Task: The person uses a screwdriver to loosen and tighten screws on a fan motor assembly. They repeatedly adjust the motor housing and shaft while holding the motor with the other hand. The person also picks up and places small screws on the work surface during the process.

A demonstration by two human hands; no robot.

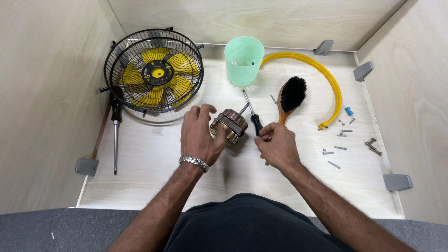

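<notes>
Two hands work on a small motor in the middle of the frame.

The left hand (201, 135) wraps tight around the motor (228, 125) on the desk (149, 163). The right hand (276, 145) pinches a screwdriver (252, 114). The motor looks heavy, hard and smooth, best held round its sides. A fan (154, 71) sits at upper left.

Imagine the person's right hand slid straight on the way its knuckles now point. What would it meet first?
Most likely the wooden brush: the right hand, gripping a screwdriver, points up and slightly right toward the brush handle just beyond its fingers. Depth is hard to judge.
</notes>
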